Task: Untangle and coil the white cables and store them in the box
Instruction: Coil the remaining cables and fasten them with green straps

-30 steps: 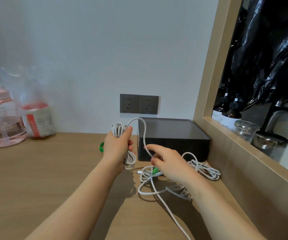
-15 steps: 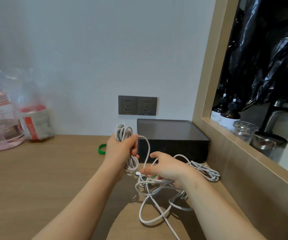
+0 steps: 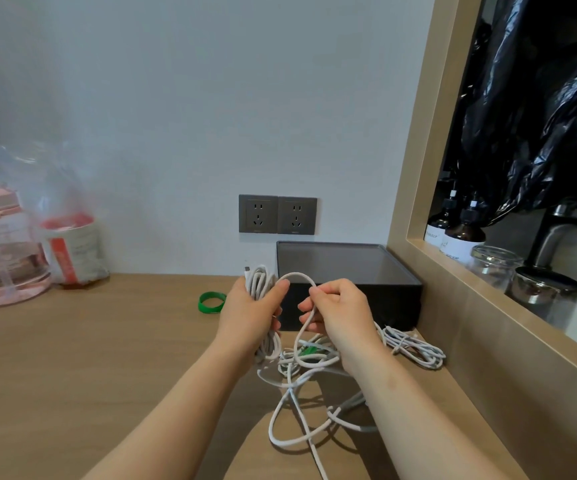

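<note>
From my remote station I note a plain pale wall point(image 3: 183, 98), evenly lit with soft, daylight-like light and no hard shadows. A wooden counter point(image 3: 72, 358) runs along its base, light brown with visible grain. Two dark grey wall sockets point(image 3: 277, 215) sit side by side just above the counter, both unoccupied. On the right, a wide light-wood frame point(image 3: 418, 150) borders a recessed opening or mirror; I cannot tell which. Within it I see crumpled black plastic sheeting point(image 3: 539, 98) above, two dark pump bottles point(image 3: 460, 233) with white labels, two glass jars point(image 3: 522, 275), and a metal faucet point(image 3: 557, 233).
</note>
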`<act>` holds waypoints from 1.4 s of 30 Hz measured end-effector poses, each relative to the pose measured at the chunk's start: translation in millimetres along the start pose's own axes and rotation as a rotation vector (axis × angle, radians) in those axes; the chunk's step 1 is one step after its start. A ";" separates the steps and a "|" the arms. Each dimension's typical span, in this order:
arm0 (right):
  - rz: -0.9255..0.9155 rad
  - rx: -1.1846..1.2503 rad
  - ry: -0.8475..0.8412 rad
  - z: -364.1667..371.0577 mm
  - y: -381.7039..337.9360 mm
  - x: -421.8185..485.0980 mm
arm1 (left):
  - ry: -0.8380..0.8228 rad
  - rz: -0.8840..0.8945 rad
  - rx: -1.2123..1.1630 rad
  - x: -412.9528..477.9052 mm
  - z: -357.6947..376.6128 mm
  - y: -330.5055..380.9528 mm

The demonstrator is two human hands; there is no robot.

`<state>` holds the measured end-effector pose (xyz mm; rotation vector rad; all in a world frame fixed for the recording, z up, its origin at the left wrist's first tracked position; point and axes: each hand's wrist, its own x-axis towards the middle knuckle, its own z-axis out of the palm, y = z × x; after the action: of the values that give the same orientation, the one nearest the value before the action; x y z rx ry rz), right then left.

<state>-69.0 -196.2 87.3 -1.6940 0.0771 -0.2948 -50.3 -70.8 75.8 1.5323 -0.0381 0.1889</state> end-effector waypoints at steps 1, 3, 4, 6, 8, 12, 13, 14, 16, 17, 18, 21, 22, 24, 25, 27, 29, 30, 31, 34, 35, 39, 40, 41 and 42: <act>-0.032 -0.016 0.016 0.1 -0.8 -0.8 | 0.002 -0.008 0.015 1.2 0.7 -2.1; -0.102 -0.028 0.034 1.0 -2.1 -2.9 | 0.005 -0.025 0.055 2.6 2.4 -5.3; -0.133 -0.028 0.027 2.1 -3.1 -4.2 | 0.005 -0.032 0.052 3.4 3.2 -7.1; -0.181 -0.047 -0.006 5.4 -5.0 -6.9 | 0.002 -0.052 -0.025 3.2 5.5 -6.8; -0.215 -0.056 -0.041 9.6 -5.6 -8.4 | -0.004 -0.072 -0.097 2.0 9.1 -3.2; -0.258 -0.068 -0.098 15.2 -5.0 -9.1 | -0.029 -0.057 -0.143 -2.3 15.3 3.5; -0.258 -0.072 -0.115 15.5 -4.5 -9.0 | -0.037 -0.047 -0.147 -3.8 15.4 4.3; -0.253 -0.066 -0.137 15.6 -4.3 -9.3 | -0.036 -0.041 -0.157 -5.2 14.9 5.2; -0.232 -0.025 -0.190 15.6 -4.7 -11.1 | -0.005 -0.052 -0.196 -5.7 13.3 5.7; -0.220 -0.004 -0.215 15.3 -4.6 -12.4 | 0.017 -0.061 -0.213 -5.2 12.6 5.8; -0.212 0.008 -0.234 14.5 -4.6 -13.5 | 0.038 -0.062 -0.224 -5.2 12.4 6.9; -0.187 -0.038 -0.216 10.6 -3.9 -15.4 | 0.098 -0.023 -0.202 -2.9 11.0 8.4; -0.183 -0.081 -0.192 9.6 -2.9 -15.2 | 0.105 -0.017 -0.195 -2.9 10.3 8.5; -0.198 -0.152 -0.141 9.6 -0.8 -13.7 | 0.090 -0.044 -0.217 -4.2 10.1 8.3; -0.209 -0.161 -0.119 10.7 -0.3 -13.0 | 0.070 -0.069 -0.241 -4.5 10.4 7.8; -0.233 -0.173 -0.105 13.7 -0.7 -12.2 | 0.026 -0.098 -0.256 -5.7 11.4 6.8; -0.247 -0.190 -0.123 16.2 -2.3 -11.9 | 0.014 -0.091 -0.252 -5.4 11.6 6.1; -0.249 -0.189 -0.134 17.1 -3.2 -12.1 | 0.025 -0.076 -0.250 -4.8 11.5 6.2; -0.250 -0.189 -0.138 18.1 -4.6 -12.7 | 0.047 -0.055 -0.237 -3.3 11.2 6.0; -0.211 -0.278 -0.114 20.8 -6.1 -14.8 | 0.148 0.013 -0.201 1.9 9.4 8.7; -0.150 -0.323 -0.134 21.1 -5.3 -15.7 | 0.184 0.030 -0.219 4.0 8.2 11.0; 0.093 -0.428 -0.352 17.6 3.8 -19.3 | 0.237 0.075 -0.286 11.8 1.8 22.7; 0.094 -0.440 -0.398 16.7 5.9 -20.1 | 0.239 0.078 -0.308 12.9 0.8 26.2; 0.081 -0.449 -0.439 16.2 6.3 -21.2 | 0.240 0.074 -0.344 14.3 -0.1 29.4; 0.061 -0.446 -0.476 15.9 6.7 -21.8 | 0.240 0.062 -0.397 15.3 -0.5 32.4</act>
<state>-85.4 -177.0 75.6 -2.1571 -0.1710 0.1927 -40.0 -67.9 110.0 1.1065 0.0640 0.3902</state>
